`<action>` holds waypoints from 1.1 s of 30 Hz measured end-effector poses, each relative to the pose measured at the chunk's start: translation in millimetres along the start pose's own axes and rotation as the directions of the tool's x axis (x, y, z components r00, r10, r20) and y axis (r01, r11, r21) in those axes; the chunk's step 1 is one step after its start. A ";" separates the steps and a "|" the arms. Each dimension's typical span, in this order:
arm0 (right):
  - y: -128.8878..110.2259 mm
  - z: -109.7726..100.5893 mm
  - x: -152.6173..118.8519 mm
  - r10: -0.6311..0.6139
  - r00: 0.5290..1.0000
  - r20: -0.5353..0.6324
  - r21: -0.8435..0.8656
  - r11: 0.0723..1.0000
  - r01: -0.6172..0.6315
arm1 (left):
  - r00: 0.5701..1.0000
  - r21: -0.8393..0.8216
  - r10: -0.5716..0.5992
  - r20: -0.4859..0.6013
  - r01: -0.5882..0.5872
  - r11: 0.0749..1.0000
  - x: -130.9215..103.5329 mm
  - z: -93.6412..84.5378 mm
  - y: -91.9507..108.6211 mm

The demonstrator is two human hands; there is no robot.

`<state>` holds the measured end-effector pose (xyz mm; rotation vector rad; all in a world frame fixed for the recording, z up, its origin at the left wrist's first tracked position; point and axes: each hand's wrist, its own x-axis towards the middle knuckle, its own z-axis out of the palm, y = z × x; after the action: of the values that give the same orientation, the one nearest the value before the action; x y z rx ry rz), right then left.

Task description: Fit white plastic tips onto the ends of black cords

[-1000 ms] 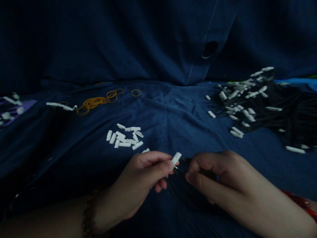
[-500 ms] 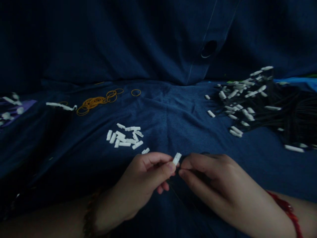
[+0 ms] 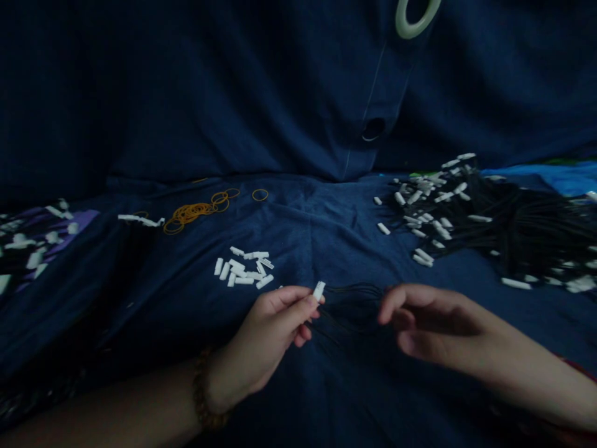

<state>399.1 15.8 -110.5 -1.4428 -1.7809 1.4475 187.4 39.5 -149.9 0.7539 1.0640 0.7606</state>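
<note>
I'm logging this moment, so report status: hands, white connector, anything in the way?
Left hand: pinching white connector. Right hand: open, apart from connector. Between hands: thin black wires, right-hand contact unclear.

No text, label, brand, number or sign can be read; the view is dim, so any small marking may simply be too faint to make out.
</note>
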 end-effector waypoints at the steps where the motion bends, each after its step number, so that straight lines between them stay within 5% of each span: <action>1: 2.6 1.2 -1.1 -0.064 0.998 0.024 -0.140 0.988 0.067 | 1.000 -0.017 0.003 -0.023 -0.003 1.000 -2.2 1.7 0.0; 4: 5.5 4.6 -2.8 -0.218 0.971 0.096 -0.445 0.863 0.238 | 0.997 -0.045 0.008 -0.083 -0.011 0.999 -13.0 7.7 -1.4; 7: 0.9 4.5 -6.0 -0.320 0.940 0.119 -0.557 0.763 0.330 | 0.992 -0.066 0.010 -0.126 -0.018 0.998 -25.7 12.7 -4.5; 13: -4.9 20.0 -14.5 -0.482 0.875 0.050 -0.763 0.547 0.345 | 0.980 -0.107 0.076 -0.183 -0.097 0.990 -32.3 10.1 -14.5; 19: 21.4 47.8 -12.8 -0.765 0.639 0.086 -0.884 0.238 0.403 | 0.987 -0.117 0.065 -0.145 -0.082 0.990 -28.9 2.1 -17.9; 27: 30.9 33.7 -10.2 -0.840 0.518 0.163 -0.718 0.259 0.646 | 0.994 -0.066 0.007 -0.109 -0.014 0.998 -28.6 -2.2 -14.9; 33: 33.0 32.1 -19.9 -0.776 0.596 0.205 -0.670 0.333 0.664 | 0.998 0.005 0.000 -0.063 0.000 1.000 -26.9 -6.4 -17.2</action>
<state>394.9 -19.0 -146.3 -0.6959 -2.5159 0.1406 176.4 9.0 -153.5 0.7379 1.1230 0.7866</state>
